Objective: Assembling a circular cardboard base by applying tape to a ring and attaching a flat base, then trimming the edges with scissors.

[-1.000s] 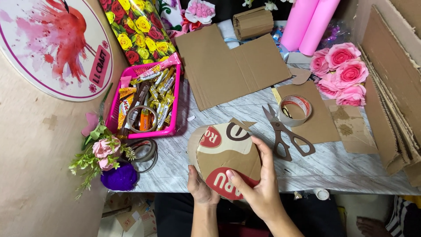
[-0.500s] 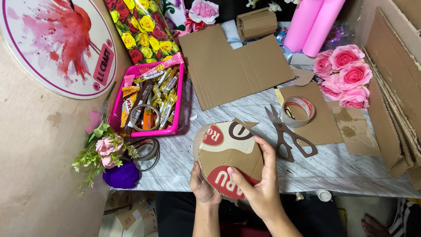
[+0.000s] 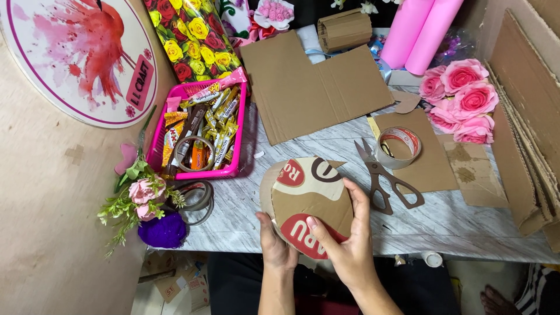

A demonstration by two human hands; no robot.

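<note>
Head view: both hands meet at the near edge of the marble tabletop (image 3: 443, 221), gripping one rounded cardboard cutout (image 3: 306, 195) printed with red and brown shapes. The left hand (image 3: 274, 245) is curled closed under the cutout's near-left rim, thumb on top and the other fingers hidden beneath, so how tightly it pinches cannot be told. The right hand (image 3: 347, 245) is closed on the near-right rim, fingers spread along the right edge and thumb pressed on the red patch. The cutout extends away from both hands, up and slightly left across the tabletop, its longer axis running from the wrists toward the far side; its near end overhangs the tabletop edge between the two palms. Both hands are in contact with it, the right covering more of its face.

Just beyond the right hand's fingertips lie brown-handled scissors (image 3: 385, 181), blades pointing away, close to but apart from the cutout. Further out from that hand a roll of tape (image 3: 398, 147) rests on a flat cardboard piece (image 3: 431, 166). Out from the left hand, up and to its left, stands a pink basket (image 3: 233, 169) of wrapped sweets, and further left a small flower sprig (image 3: 137, 198) beside a purple ball (image 3: 163, 230). A large folded cardboard sheet (image 3: 309, 81) lies well beyond the cutout.
</note>
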